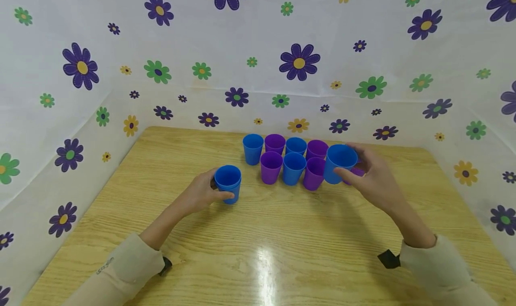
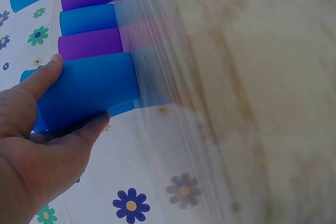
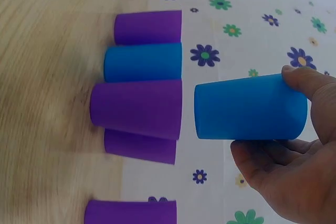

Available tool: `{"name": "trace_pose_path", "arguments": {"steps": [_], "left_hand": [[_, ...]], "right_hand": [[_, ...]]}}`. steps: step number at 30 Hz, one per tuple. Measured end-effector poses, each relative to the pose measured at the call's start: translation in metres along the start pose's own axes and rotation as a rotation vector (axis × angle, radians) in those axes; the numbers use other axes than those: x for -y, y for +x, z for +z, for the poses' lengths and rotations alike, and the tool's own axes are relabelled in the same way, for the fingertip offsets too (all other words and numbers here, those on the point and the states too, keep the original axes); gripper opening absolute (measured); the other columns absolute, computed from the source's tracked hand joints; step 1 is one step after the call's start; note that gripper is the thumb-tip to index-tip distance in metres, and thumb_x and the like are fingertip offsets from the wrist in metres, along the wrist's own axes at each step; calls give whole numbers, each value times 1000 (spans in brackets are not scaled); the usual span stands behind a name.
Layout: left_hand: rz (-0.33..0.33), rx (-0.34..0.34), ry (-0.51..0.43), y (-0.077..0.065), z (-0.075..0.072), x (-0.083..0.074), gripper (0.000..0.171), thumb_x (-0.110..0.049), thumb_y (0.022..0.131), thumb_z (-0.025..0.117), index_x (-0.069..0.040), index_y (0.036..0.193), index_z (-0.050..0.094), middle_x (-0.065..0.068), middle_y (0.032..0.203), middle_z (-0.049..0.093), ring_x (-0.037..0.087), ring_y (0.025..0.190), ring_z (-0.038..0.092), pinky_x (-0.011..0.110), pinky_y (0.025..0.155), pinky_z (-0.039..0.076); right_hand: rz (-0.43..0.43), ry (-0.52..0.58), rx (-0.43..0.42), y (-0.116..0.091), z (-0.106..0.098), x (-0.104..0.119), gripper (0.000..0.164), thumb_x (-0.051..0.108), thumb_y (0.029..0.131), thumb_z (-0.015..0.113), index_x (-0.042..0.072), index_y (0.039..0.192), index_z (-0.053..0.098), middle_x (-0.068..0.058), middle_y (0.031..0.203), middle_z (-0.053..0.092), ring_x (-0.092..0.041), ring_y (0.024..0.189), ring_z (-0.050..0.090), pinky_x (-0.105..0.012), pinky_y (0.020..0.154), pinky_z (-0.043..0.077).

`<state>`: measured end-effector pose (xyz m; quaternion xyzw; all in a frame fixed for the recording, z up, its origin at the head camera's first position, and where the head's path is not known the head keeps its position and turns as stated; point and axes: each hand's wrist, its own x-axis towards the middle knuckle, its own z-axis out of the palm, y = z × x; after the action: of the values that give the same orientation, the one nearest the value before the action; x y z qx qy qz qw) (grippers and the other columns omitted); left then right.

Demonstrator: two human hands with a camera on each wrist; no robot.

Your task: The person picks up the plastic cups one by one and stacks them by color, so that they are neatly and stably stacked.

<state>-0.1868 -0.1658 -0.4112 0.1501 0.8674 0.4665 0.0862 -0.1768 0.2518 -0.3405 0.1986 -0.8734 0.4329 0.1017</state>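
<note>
Both hands (image 1: 199, 193) (image 1: 376, 180) w/ blue cups (image 1: 231, 184) (image 1: 336, 162), smooth, tapered, wood-grain tbl (image 1: 234, 247)

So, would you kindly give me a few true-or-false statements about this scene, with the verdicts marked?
1. The right hand holds a blue cup raised above the tabletop. True.
2. The left hand is holding nothing. False: it holds blue cups, seemingly nested.
3. In the head view, the leftmost front-row cup is purple. True.
4. The tabletop is printed with flowers. False: it shows wood grain; the flowers are on the backdrop.
</note>
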Motion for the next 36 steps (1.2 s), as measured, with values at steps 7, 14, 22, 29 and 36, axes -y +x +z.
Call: {"name": "trace_pose_path", "arguments": {"steps": [7,14,22,29,36], "left_hand": [[-1,1,-11,0,1,0,66,-13,91,82,4,145,49,23,139,60,42,130,57,54,108,48],[7,3,-8,-1,0,0,66,-14,91,82,4,145,49,23,139,60,42,129,57,55,107,48],[2,10,-11,0,0,0,65,-13,91,81,4,145,49,23,139,60,41,129,58,54,107,49],[7,11,-10,-1,0,1,65,-13,91,81,4,145,49,23,139,60,42,129,58,54,107,49],[15,10,-13,-2,0,0,65,-12,92,80,5,146,48,24,139,60,41,128,58,54,106,50]], "right_hand": [[-12,9,43,0,18,8,60,10,94,77,-2,146,49,-23,130,64,-38,105,69,-11,82,53],[-5,24,94,4,36,14,62,14,95,77,-2,147,48,-20,132,63,-35,111,67,-14,87,53],[-3,114,145,18,62,26,64,12,94,78,-2,148,47,-21,137,60,-37,114,67,-48,94,58],[-43,167,179,29,89,37,65,13,92,80,0,148,48,-19,136,62,-33,110,69,-46,92,59],[-81,204,183,41,105,53,66,13,91,82,-1,146,49,-17,134,62,-31,111,68,-54,96,57]]}}
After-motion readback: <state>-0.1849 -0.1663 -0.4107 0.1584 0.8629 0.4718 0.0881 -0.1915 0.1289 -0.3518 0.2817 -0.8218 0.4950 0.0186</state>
